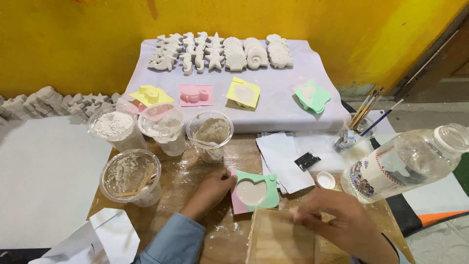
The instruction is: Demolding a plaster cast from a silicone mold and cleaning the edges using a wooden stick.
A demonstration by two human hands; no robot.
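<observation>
My left hand [211,189] rests on the wooden table, fingertips touching the left edge of a green heart-shaped mould [256,191] filled with white plaster, which lies on a pink mould [237,204]. My right hand [337,220] is at the front, fingers closed on the top right edge of a wooden board [278,239]. An uncapped clear water bottle [400,164] lies tilted just to the right, its white cap [326,180] on the table beside it.
Several plastic cups [131,176] with plaster powder, mix and a stick stand at left. Filled yellow, pink and green moulds [243,93] and white cast sea shapes [222,51] lie on a white cloth behind. A cup of brushes [352,134] and paper sheets [286,161] are at right.
</observation>
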